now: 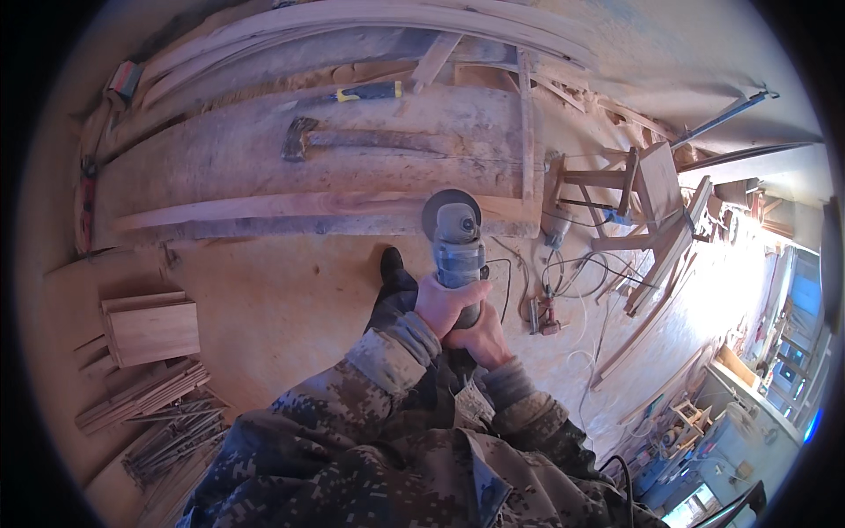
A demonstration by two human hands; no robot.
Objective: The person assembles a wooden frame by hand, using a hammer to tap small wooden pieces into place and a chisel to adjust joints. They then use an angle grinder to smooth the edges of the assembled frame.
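Note:
Both hands are wrapped around an angle grinder (459, 255) held out in front of me, its round dark disc at the far end. My left hand (438, 305) grips the body from the left side. Farther back, my right hand (484, 338) closes on the rear of the handle. The disc overlaps a long wooden strip (290, 205) along the workbench's near edge; whether they touch I cannot tell. On the workbench (229, 163) beyond lie a hammer-like tool (370, 139) with a wooden handle and a black-and-yellow handled tool (370, 91).
Long boards (370, 16) line the bench's far side. To the right, a wooden stool frame (647, 189) stands near cables and a red power tool (549, 319) on the floor. Stacked boards (151, 330) sit at left. A dark shoe (392, 262) shows below the bench.

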